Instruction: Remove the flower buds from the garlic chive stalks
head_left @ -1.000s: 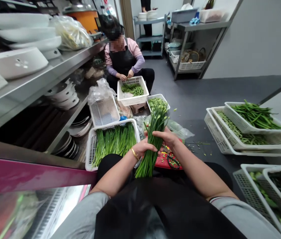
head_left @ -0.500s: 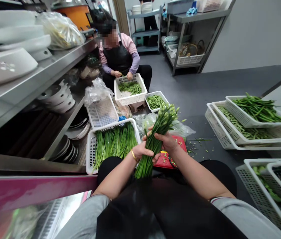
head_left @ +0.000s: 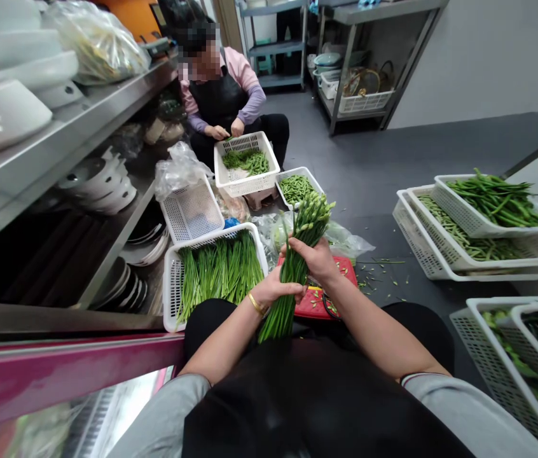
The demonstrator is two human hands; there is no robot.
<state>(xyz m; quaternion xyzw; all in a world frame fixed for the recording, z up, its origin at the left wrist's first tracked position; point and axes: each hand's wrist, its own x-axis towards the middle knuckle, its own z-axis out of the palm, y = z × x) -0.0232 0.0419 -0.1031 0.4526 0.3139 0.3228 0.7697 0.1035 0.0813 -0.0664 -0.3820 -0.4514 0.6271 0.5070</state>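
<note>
Closely held: one bunch of green stems [head_left: 292,270]

The bunch leans in front of the black apron [head_left: 278,407], stem ends near and to the left, budded tips far and to the right. The left hand [head_left: 278,289] is curled round the lower stems, thumb laid across them; the right hand [head_left: 317,257] grips higher up from the right, its thumb on the front. Both are closed on the bunch, though some fingers are hidden behind it.

The step in hand looks like gathering and evening the stems; the next move would seem to call for one hand to keep them together while the other shifts along, gently on the buds.

Just beyond the right hand lies a red board [head_left: 348,270] with green bits [head_left: 317,297] on it and a black loop [head_left: 331,308], perhaps a scissors handle. Past it lies a clear plastic bag [head_left: 345,238]; more bits dot the floor [head_left: 369,159] to the right. To the left, a white basket [head_left: 172,292] holds long stems [head_left: 221,270] side by side. Farther off, a seated co-worker [head_left: 221,95] has both hands at another basket [head_left: 250,186] of greens. Baskets of beans [head_left: 416,242] are stacked on the right.

A bowl [head_left: 6,121] on the near left bears a flower pattern, but no brand, label or writing can be read
</note>
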